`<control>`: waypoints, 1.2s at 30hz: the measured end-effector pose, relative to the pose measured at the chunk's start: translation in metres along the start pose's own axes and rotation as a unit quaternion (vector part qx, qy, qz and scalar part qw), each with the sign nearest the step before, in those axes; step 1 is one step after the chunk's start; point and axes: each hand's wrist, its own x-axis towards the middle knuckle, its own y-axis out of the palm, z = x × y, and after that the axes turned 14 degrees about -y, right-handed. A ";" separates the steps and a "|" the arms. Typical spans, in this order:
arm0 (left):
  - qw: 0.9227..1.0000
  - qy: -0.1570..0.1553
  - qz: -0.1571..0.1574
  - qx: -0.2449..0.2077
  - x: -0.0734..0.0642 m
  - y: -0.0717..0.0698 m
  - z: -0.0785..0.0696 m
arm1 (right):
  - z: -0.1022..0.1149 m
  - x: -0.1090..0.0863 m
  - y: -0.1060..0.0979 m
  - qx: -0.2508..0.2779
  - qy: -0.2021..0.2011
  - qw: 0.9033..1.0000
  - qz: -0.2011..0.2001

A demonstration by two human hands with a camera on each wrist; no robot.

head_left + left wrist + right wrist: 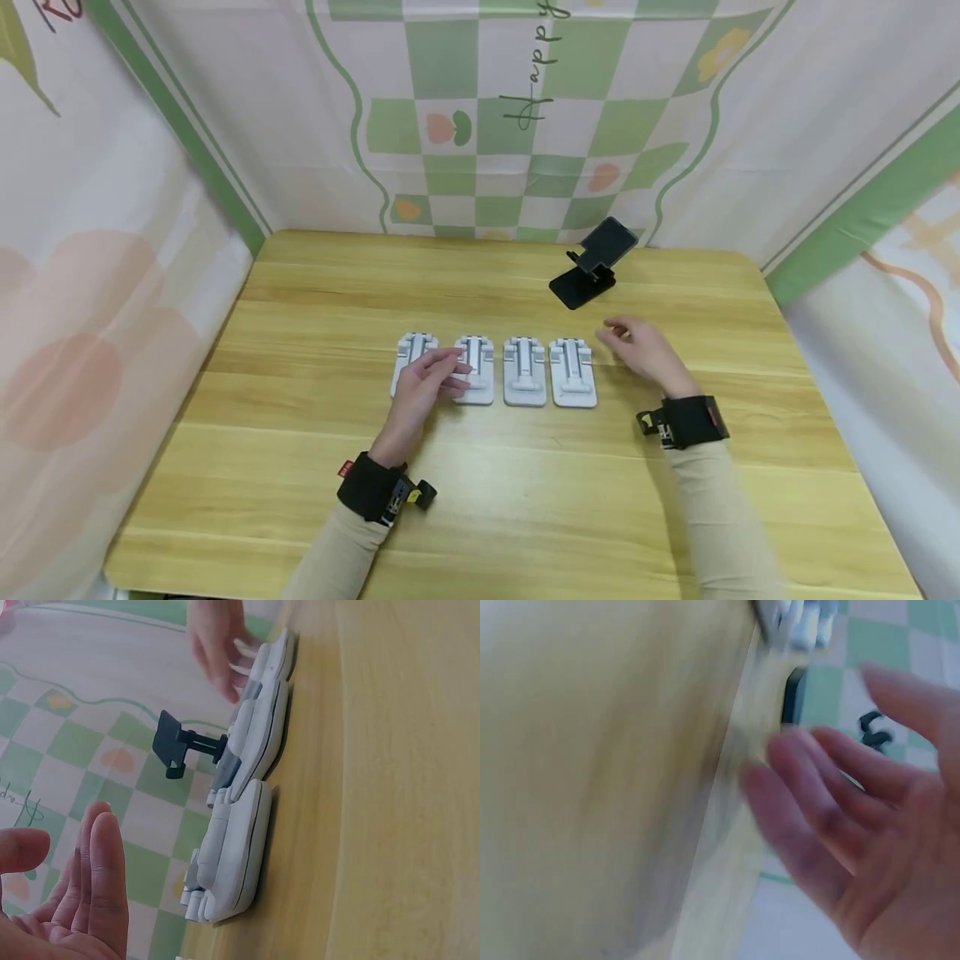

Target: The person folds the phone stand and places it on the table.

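Observation:
Several white folding phone stands [524, 372] lie folded in a row across the middle of the table. My left hand [427, 385] hovers over the left end of the row, partly covering two of them; its fingers are relaxed with nothing between them. In the left wrist view, the white stands [238, 855] lie beyond the fingers [109, 877]. Just right of the rightmost white stand [573, 373] is my right hand [643, 352], holding nothing, fingers loosely bent. Behind the row stands a black phone stand [609, 243], unfolded with its plate tilted up.
The wooden table [300, 467] has rounded corners. A curtain [480, 125] with green and white checks hangs along its back edge, and more fabric [97, 333] hangs at the sides. Each wrist wears a black strap [693, 421] with a small camera.

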 end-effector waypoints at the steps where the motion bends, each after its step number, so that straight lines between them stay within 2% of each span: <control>1: 1.000 -0.001 0.000 0.000 0.000 0.000 0.000 | -0.005 0.003 -0.004 0.001 0.003 1.000 -0.016; 5: 1.000 -0.004 0.001 -0.001 0.000 0.000 0.001 | -0.019 0.018 -0.018 0.024 0.016 0.996 -0.088; 9: 1.000 -0.002 0.006 0.003 0.000 0.001 0.000 | -0.025 0.033 -0.028 0.060 0.016 0.986 -0.152; 11: 1.000 0.001 0.007 0.006 0.000 0.002 -0.001 | -0.026 0.039 -0.031 0.085 0.015 0.982 -0.171; 17: 1.000 0.011 0.006 0.011 0.000 0.002 0.000 | -0.027 0.055 -0.035 0.170 0.023 0.971 -0.167; 26: 1.000 0.000 0.008 0.001 -0.004 0.007 0.007 | -0.012 0.080 -0.035 0.242 0.028 0.957 -0.156; 32: 1.000 0.002 0.008 -0.006 -0.004 0.010 0.010 | -0.018 0.098 -0.019 0.270 0.028 0.942 -0.199; 34: 1.000 0.004 0.008 -0.008 -0.004 0.010 0.012 | -0.016 0.101 -0.016 0.281 0.032 0.935 -0.212; 36: 1.000 0.007 0.009 -0.011 -0.004 0.009 0.013 | -0.006 0.099 -0.018 0.288 0.043 0.933 -0.213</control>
